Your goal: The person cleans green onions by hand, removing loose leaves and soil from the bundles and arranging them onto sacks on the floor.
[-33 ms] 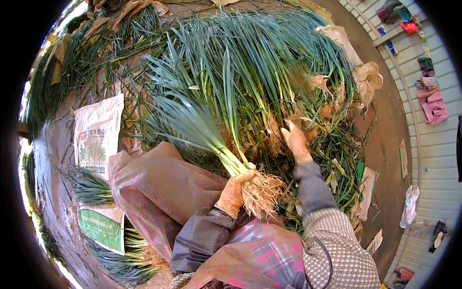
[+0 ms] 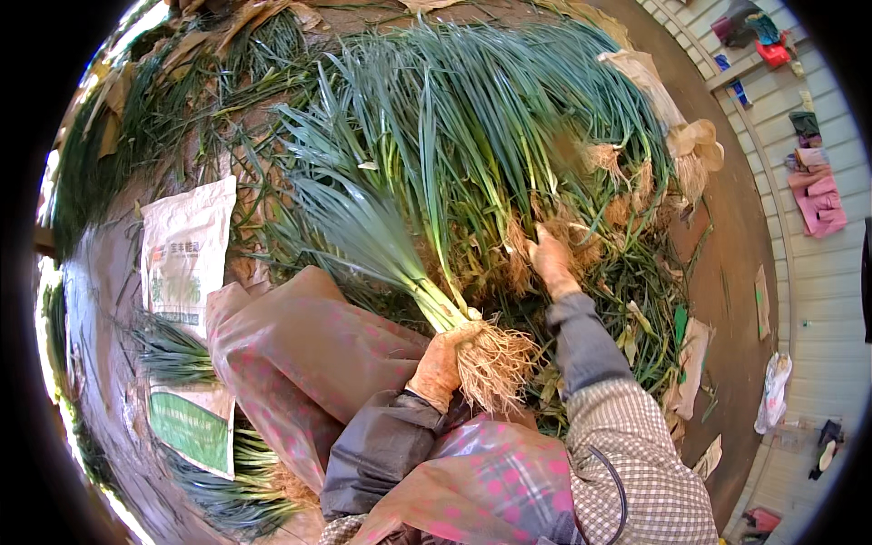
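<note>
My left hand (image 2: 439,366) is closed around a bunch of green garlic (image 2: 431,292). Its pale fibrous roots (image 2: 498,368) spill out on the right side of the fist, and the flat leaves fan up to the left. Ahead lies a big heap of the same plants (image 2: 436,118), leaves pointing away and brown roots toward me. My right hand (image 2: 552,262) is at the near, root edge of this heap, thumb and fingers bent in beside a clump of roots (image 2: 517,259). What sits between those fingers is hidden.
A brown plastic sheet with pink dots (image 2: 309,354) covers my lap. To the left are a white sack (image 2: 186,250), a green-and-white sack (image 2: 193,427) and more bunches (image 2: 259,477). Leaf scraps (image 2: 627,354) litter the ground at right, before a pale ribbed wall (image 2: 817,300).
My right hand has shifted slightly left and its fingers have drawn closer together at the roots. The left hand and its bunch have stayed put.
</note>
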`<state>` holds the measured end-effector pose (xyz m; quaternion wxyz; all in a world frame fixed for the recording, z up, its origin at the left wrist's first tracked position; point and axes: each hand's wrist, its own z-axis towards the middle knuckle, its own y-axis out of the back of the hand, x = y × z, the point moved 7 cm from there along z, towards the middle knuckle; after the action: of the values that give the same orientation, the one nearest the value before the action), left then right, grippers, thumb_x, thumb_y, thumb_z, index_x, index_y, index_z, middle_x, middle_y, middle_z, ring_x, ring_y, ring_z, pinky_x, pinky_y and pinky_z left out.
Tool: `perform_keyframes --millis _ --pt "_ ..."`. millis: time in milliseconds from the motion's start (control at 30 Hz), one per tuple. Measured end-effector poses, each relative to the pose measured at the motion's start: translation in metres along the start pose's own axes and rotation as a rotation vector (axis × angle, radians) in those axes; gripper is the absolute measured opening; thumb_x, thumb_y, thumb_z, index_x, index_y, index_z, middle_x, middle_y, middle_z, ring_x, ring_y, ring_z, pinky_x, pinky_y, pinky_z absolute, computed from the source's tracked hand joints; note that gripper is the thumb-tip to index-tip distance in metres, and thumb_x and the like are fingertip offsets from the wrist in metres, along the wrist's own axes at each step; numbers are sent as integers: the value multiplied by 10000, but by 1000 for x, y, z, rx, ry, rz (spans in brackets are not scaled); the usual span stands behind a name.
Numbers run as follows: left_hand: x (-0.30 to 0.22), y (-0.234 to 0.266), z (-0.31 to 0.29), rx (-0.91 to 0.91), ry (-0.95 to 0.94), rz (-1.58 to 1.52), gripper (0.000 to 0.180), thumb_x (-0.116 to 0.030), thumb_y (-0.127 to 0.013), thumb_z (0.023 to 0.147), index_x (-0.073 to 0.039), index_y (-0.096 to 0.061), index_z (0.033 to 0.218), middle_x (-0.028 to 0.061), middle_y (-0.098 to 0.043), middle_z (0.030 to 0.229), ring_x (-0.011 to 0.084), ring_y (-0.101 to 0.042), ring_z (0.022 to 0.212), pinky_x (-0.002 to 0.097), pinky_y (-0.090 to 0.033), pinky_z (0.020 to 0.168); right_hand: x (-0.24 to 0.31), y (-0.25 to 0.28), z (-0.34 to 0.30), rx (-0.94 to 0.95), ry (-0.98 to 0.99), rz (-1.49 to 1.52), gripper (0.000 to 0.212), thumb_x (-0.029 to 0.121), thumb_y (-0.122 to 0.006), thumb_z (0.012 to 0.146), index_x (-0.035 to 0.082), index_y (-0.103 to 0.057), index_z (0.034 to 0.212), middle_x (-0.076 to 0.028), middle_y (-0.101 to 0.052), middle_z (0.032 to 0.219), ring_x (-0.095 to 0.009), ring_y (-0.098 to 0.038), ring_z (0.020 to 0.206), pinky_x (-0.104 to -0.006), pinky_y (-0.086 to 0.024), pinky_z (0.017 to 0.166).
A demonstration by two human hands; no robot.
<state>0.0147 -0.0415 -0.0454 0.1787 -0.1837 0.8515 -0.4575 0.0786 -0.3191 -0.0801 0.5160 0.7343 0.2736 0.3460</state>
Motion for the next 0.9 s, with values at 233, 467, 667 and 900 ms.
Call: perform_keyframes --millis 233,467,667,900 --pt "-6 -15 2 68 -40 -90 231 -23 -571 866 -41 -524 1091 184 -631 1072 268 -635 941 382 -539 842 30 51 -16 235 29 746 350 302 -549 955 -18 -632 1072 -81 -663 840 -129 -598 690 -236 -470 623" --pt "17 -36 12 104 -38 67 212 -8 -621 822 -12 -588 1031 117 -648 987 199 -637 859 303 -526 764 80 39 -76 219 59 938 325 289 -489 991 -2 -632 1017 -52 -667 736 -117 -592 573 -264 -469 526" --pt "-1 -27 3 -2 -115 153 192 1 -626 795 12 -603 985 99 -656 854 191 -641 733 300 -534 684 90 31 -125 -387 608 -252 193 228 -526 940 95 -596 819 1 -473 512 -133 -487 403 -284 -369 341" --pt "-26 -3 3 -157 -285 -133 176 12 -579 821 -22 -578 994 99 -641 886 200 -638 766 315 -543 714 1 77 -192 -103 64 807 241 200 -503 966 39 -622 833 -55 -585 604 -118 -514 457 -244 -409 411"
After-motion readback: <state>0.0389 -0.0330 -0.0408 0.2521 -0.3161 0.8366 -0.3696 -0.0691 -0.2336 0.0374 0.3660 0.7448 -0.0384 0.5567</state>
